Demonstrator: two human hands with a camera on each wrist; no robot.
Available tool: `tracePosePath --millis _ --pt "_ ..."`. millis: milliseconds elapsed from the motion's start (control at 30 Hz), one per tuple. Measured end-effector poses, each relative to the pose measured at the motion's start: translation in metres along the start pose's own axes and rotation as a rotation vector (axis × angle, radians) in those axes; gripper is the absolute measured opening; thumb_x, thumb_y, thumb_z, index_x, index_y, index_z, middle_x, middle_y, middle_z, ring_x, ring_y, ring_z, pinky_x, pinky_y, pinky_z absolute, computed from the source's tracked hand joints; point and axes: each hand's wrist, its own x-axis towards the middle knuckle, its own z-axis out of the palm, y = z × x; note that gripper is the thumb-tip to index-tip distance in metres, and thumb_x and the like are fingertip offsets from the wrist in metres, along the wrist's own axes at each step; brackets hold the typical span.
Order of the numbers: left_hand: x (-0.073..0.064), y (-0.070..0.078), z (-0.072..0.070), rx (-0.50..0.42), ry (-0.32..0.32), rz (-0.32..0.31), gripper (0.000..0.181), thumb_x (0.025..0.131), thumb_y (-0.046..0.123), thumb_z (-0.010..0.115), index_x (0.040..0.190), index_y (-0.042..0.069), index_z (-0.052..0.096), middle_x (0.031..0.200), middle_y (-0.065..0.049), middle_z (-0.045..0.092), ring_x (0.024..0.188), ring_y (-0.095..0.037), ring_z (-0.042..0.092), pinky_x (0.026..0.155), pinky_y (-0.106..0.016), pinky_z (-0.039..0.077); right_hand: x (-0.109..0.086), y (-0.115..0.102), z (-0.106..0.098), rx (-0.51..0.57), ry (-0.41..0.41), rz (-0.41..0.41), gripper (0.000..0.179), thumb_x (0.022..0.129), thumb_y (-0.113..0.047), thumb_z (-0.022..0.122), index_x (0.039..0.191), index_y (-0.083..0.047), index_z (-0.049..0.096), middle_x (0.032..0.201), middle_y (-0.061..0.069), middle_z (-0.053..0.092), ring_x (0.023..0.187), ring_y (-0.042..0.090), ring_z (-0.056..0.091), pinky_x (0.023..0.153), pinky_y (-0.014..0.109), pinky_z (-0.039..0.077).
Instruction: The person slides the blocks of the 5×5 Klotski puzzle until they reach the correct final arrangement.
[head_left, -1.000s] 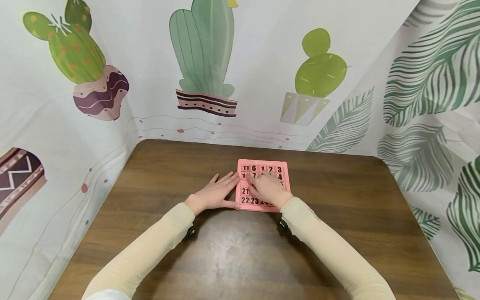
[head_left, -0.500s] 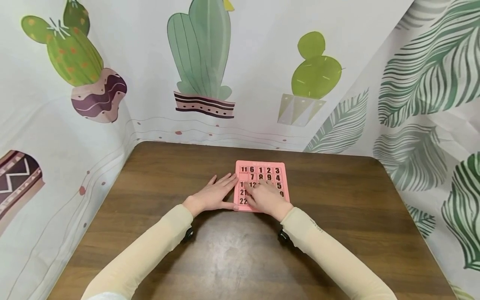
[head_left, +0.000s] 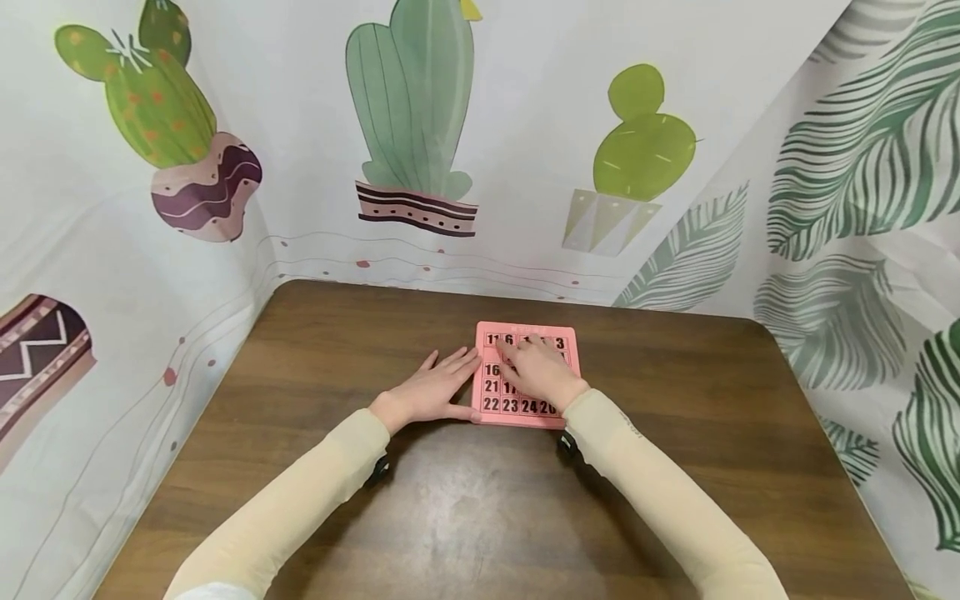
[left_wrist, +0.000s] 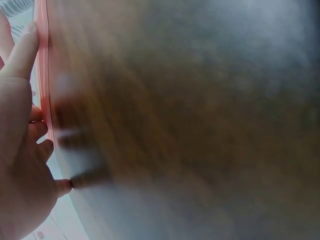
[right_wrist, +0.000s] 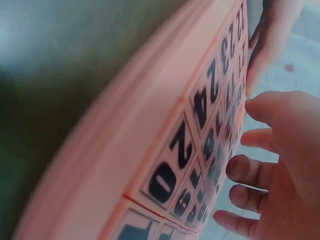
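A pink number slide puzzle (head_left: 501, 396) with black numerals lies on the table in the head view. My left hand (head_left: 429, 390) is flat beside it, fingertips at its left edge and thumb at the near left corner. Over the upper middle of the puzzle is my right hand (head_left: 542, 372), palm down, its fingertips around the top rows and covering several tiles. The near row of tiles, with 22, 23, 24 and 20, shows in front of that hand. In the right wrist view the right fingers are loosely spread close above the number tiles (right_wrist: 161, 181).
The brown wooden table (head_left: 457, 517) extends around the puzzle on all sides. Behind it hangs a white cloth (head_left: 517, 100) printed with cacti and leaves. Dark wrist cameras are strapped under both sleeves.
The tile 16 has slid one cell toward me in the left column. My right hand came nearer, then moved back up to the top rows. The left hand stays in place.
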Motion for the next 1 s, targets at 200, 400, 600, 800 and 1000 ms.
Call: tracePosePath --millis 200,400,600,800,1000 --pt "0.002 0.001 0.001 -0.003 -0.006 -0.004 0.103 0.075 0.077 0.047 0.152 0.017 0.013 0.158 0.0 0.008 0.144 -0.017 0.004 0.11 -0.057 0.008 0.008 0.007 0.0 -0.004 -0.04 0.059 0.05 0.097 -0.041 0.044 0.143 -0.022 0.042 0.129 0.013 0.056 0.121 0.033 0.047 0.103 0.055 0.029" --pt "0.003 0.0 0.001 0.005 -0.006 -0.001 0.105 0.074 0.079 0.045 0.152 0.017 0.012 0.158 0.0 0.007 0.144 -0.017 0.004 0.11 -0.057 0.008 0.007 0.005 -0.001 -0.034 -0.057 0.059 0.049 0.097 -0.044 0.043 0.141 -0.024 0.044 0.131 0.011 0.055 0.12 0.031 0.046 0.104 0.055 0.029" --pt "0.004 -0.002 0.001 0.013 0.0 -0.003 0.104 0.074 0.08 0.045 0.152 0.018 0.012 0.158 0.0 0.008 0.144 -0.016 0.004 0.11 -0.056 0.008 0.002 0.0 0.001 -0.107 -0.02 0.024 0.05 0.096 -0.047 0.043 0.139 -0.022 0.048 0.127 0.011 0.059 0.121 0.031 0.047 0.103 0.053 0.031" --pt "0.004 -0.002 0.001 0.017 -0.008 -0.007 0.105 0.074 0.08 0.044 0.152 0.017 0.012 0.158 0.0 0.008 0.144 -0.017 0.004 0.11 -0.057 0.008 -0.004 -0.001 0.001 -0.109 -0.057 -0.023 0.053 0.096 -0.05 0.041 0.139 -0.021 0.048 0.132 0.013 0.055 0.129 0.037 0.039 0.105 0.056 0.027" --pt "0.003 0.0 -0.001 0.004 -0.012 0.001 0.105 0.075 0.078 0.046 0.152 0.016 0.013 0.158 -0.002 0.008 0.144 -0.018 0.005 0.11 -0.057 0.008 -0.009 0.01 -0.007 -0.042 -0.014 -0.022 0.051 0.095 -0.047 0.047 0.138 -0.022 0.049 0.128 0.013 0.058 0.122 0.034 0.047 0.103 0.053 0.031"
